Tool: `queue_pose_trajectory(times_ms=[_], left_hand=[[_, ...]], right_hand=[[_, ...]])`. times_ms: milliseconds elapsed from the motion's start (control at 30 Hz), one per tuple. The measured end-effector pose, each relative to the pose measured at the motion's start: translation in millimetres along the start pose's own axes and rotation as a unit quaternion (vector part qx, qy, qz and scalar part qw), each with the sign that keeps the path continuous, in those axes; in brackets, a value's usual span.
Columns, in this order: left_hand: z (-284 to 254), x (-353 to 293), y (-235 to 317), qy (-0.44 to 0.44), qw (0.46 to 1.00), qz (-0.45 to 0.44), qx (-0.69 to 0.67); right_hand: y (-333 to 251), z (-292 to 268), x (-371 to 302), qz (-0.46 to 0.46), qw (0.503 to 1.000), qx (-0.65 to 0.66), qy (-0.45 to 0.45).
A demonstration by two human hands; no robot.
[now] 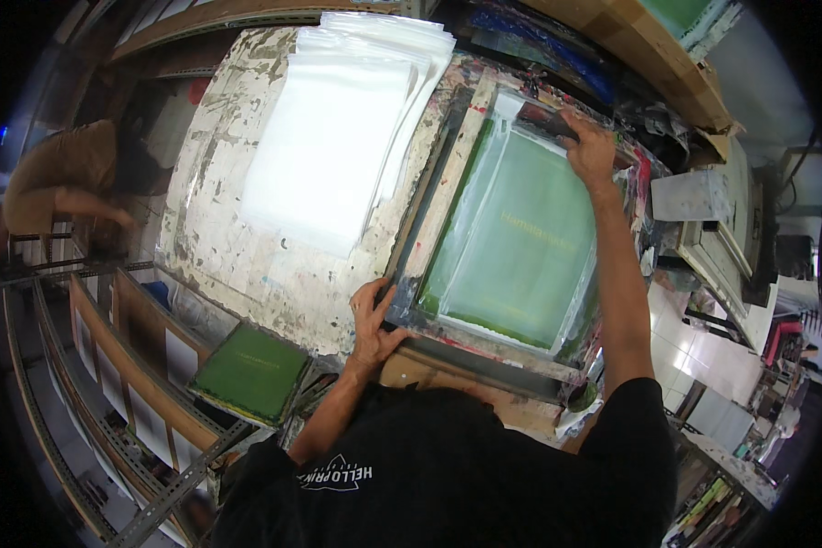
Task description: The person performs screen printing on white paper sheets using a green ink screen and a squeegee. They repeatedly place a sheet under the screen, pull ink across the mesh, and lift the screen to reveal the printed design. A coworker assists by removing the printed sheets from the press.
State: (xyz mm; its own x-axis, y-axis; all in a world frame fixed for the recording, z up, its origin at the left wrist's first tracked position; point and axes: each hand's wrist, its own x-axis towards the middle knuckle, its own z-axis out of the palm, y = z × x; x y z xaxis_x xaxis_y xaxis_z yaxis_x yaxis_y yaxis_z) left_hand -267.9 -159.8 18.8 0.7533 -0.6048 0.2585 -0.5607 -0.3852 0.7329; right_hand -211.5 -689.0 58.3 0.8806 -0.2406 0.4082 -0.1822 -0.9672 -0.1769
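Note:
A printing screen with green mesh lies in a wooden frame on the worktable, with pale lettering in its middle. My right hand is closed around the dark handle of a squeegee at the screen's far end. Whitish ink streaks run along the mesh borders. Down at the near left corner of the screen, my left hand rests with thumb and fingers apart against the dark edge bar. Left of the screen, a stack of white translucent plastic sheets lies fanned on the table.
The worktable has a worn, paint-flecked surface. A second green screen leans at the lower left beside wooden racks. A person bends over at the far left. A whitish container stands right of the table.

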Motion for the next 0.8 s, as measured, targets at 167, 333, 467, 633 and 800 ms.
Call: queue_pose_trajectory(times_ms=[167,333,467,633,800], left_hand=[[5,-9,-2,0.000,0.997,-0.023,-0.072],[2,-4,7,0.020,0.994,-0.002,-0.108],[-5,2,26,0.085,0.989,-0.011,-0.121],[-15,22,54,0.151,0.977,0.010,-0.151],[-38,93,131,0.257,0.912,-0.008,-0.319]], right_hand=[[-69,-22,-63,0.009,1.000,-0.012,0.005],[-153,-73,-145,0.030,0.999,0.017,0.001],[-226,-148,-186,0.064,0.991,0.088,-0.073],[-268,-220,-193,0.051,0.992,0.084,-0.079],[-249,-266,-140,-0.003,0.999,-0.002,0.034]])
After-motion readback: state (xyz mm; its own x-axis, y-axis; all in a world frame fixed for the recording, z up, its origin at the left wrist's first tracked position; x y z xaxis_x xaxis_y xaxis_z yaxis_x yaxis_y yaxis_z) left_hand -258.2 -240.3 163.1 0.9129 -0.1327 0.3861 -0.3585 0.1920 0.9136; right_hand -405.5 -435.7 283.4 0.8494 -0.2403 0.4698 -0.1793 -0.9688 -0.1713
